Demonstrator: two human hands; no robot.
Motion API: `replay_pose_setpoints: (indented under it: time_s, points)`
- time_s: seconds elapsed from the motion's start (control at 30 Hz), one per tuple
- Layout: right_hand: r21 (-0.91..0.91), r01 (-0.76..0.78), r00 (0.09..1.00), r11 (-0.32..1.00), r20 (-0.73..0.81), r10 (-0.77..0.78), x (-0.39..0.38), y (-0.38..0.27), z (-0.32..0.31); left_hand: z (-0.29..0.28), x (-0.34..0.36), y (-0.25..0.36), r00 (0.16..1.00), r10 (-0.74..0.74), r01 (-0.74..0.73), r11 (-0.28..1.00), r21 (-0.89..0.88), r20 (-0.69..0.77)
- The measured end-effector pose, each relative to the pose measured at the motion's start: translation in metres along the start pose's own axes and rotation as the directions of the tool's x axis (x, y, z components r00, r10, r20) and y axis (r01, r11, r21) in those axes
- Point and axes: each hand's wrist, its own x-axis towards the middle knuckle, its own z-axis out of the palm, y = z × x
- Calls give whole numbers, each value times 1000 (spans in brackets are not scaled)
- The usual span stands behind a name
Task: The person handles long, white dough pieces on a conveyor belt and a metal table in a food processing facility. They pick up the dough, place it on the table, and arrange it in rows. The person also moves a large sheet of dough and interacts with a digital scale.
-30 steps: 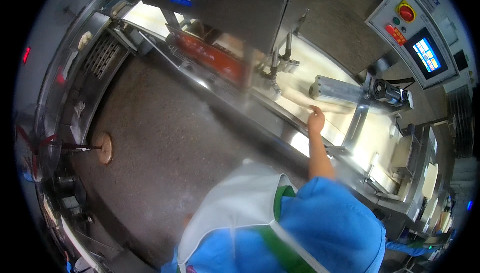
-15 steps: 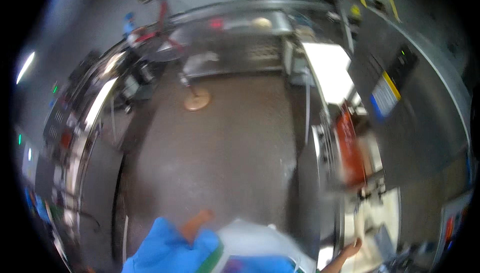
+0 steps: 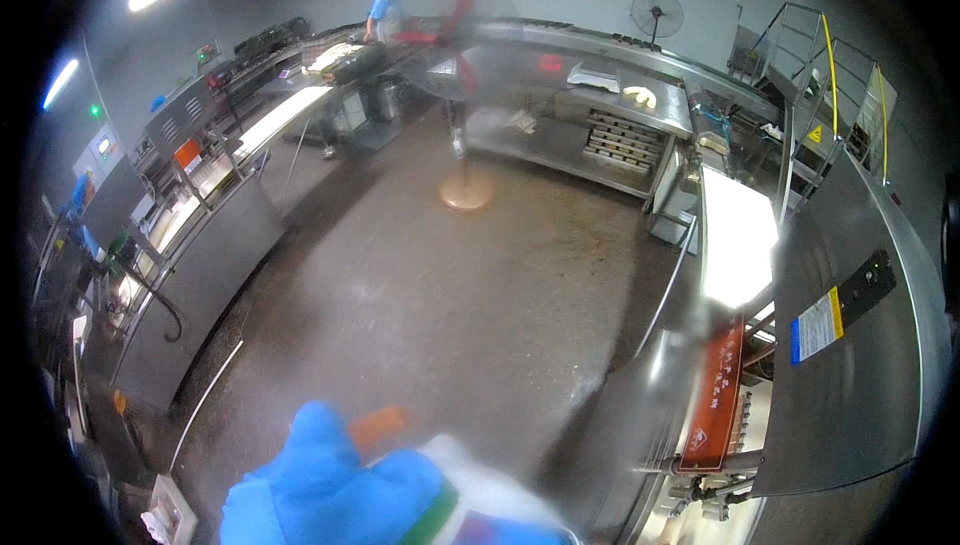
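My left hand [image 3: 383, 427] shows low in the picture, in front of my body, beyond a bulky blue sleeve [image 3: 325, 485]. Motion smears its fingers, and I cannot make out anything held in it. Only the floor [image 3: 480, 335] lies behind it in the picture. My right hand is out of the picture. Toward the right side stands a steel machine with a large metal cover [image 3: 860, 365]. Beside that cover hangs a red panel [image 3: 713, 400], above rollers and a pale belt.
A second machine line with steel side panels [image 3: 200, 295] runs along the left. Ahead are a steel table [image 3: 560, 150] with stacked trays beneath, a round-based stand [image 3: 467, 193] and a wall fan [image 3: 657, 15]. Another person [image 3: 383, 10] in blue stands far back. A pale bin [image 3: 172, 513] sits lower left.
My view has turned left and up, so the room has shifted rightward and downward in the picture. My right hand, earlier beside the right machine, has left the view.
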Motion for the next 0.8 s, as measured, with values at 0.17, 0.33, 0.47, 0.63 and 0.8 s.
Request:
replay_pose_setpoints:
  time_s: [0.17,0.33,0.47,0.63,0.8]
  points:
    - [-31,56,998,998,-24,-57,-9,-22,15,13,23,-44,993,-39,27,995,99,114]
    - [-36,60,994,998,-94,-63,-38,-28,29,4,78,-72,990,-33,16,992,122,136]
    - [-19,14,995,1000,-101,-16,-83,7,44,-37,112,-75,996,23,-31,995,91,90]
    - [-89,-183,947,979,252,200,-128,-17,91,-99,154,-2,990,41,11,932,-364,134]
    - [-427,-306,793,851,380,476,-201,-109,109,-151,226,-45,979,-15,53,982,-181,202]
